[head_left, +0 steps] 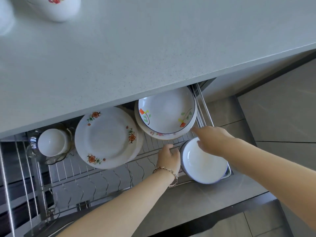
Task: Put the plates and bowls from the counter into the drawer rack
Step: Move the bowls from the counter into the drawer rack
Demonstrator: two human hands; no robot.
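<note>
Racked: floral plates (106,137), floral bowls (166,112).
Hands: left hand (169,157) curls round blue-rimmed bowls (205,164); right hand (211,141) rests on them, straight-fingered.
Remaining: floral dish (56,7), table's (153,48) far-left corner.

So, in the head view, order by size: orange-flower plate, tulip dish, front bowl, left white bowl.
1. orange-flower plate and tulip dish: nearly alike, not ranked.
2. front bowl.
3. left white bowl, smallest.
</note>
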